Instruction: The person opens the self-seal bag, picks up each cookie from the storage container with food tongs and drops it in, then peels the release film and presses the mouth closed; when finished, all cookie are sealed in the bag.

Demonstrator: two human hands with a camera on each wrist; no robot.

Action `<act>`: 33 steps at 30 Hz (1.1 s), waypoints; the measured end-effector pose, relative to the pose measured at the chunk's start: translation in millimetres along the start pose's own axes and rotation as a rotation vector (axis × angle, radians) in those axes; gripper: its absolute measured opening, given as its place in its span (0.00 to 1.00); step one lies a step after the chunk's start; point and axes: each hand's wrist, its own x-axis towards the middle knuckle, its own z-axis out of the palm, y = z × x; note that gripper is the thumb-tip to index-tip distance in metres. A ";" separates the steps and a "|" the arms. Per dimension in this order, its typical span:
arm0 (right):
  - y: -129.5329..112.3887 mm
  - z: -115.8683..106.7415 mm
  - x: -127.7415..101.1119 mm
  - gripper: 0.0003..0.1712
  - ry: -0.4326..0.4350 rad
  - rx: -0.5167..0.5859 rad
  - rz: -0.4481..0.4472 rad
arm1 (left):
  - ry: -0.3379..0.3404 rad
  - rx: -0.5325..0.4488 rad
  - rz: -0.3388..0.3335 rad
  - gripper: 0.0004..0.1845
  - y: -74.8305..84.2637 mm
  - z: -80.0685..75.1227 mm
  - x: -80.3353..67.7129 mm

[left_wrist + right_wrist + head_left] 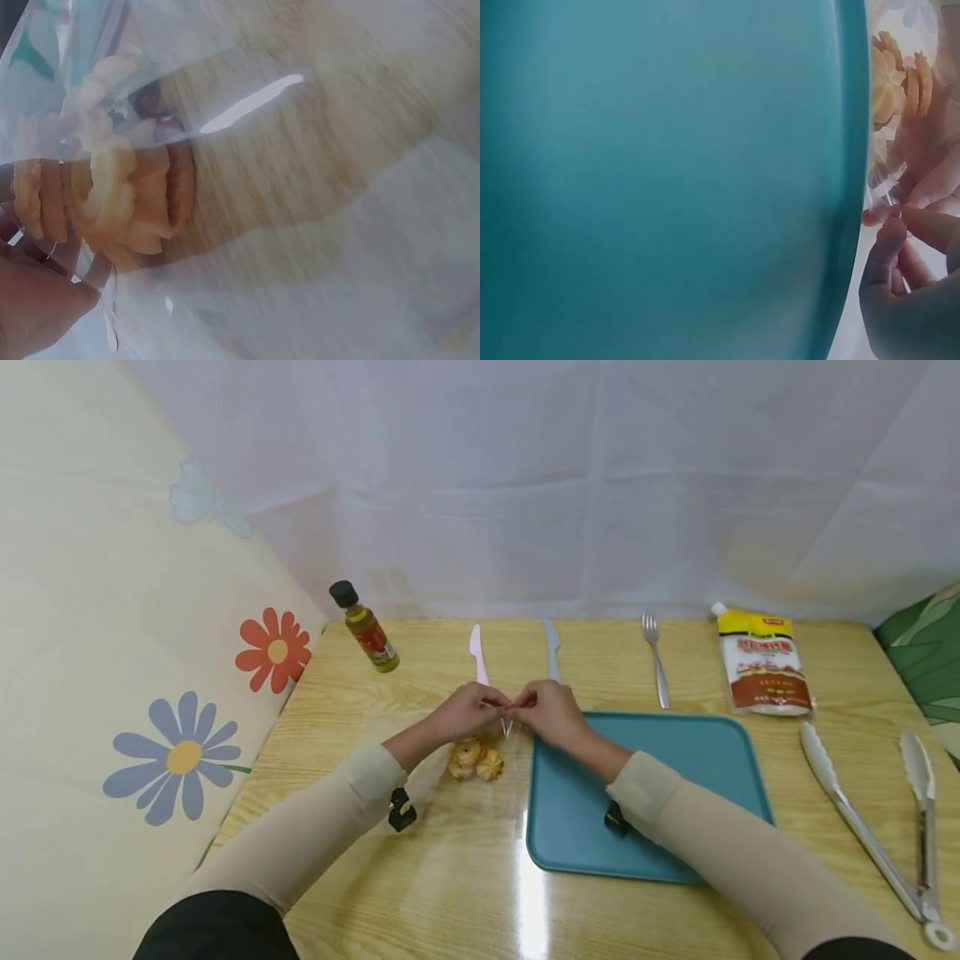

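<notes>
Nearest me, at my far right, the tongs [873,846] lie splayed beside the teal tray [675,768], and my right forearm crosses above that tray. Just left of it, golden cookies [474,758] sit inside a clear plastic bag [360,300]. Slightly beyond them my left hand [472,708] and right hand [553,714] meet, thumbs and fingers of both pinching the bag's plastic. Farther off are a pink knife [477,652], a grey-blue knife [552,647], a fork [657,664], a pouch [765,664] and, leftmost, an upright, black-capped bottle [371,635].
</notes>
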 end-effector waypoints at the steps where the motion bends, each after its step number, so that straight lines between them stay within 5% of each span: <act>1: 0.2 0.7 0.4 0.08 0.007 -0.002 -0.003 | -0.001 -0.003 0.005 0.13 -0.8 0.2 0.2; 22: -0.8 6.8 2.6 0.09 0.072 -0.111 -0.023 | 0.011 -0.022 0.028 0.10 -0.9 4.4 -0.8; 33: 4.7 0.5 4.1 0.06 0.018 0.002 -0.039 | -0.002 -0.113 0.023 0.09 -5.0 2.6 -1.8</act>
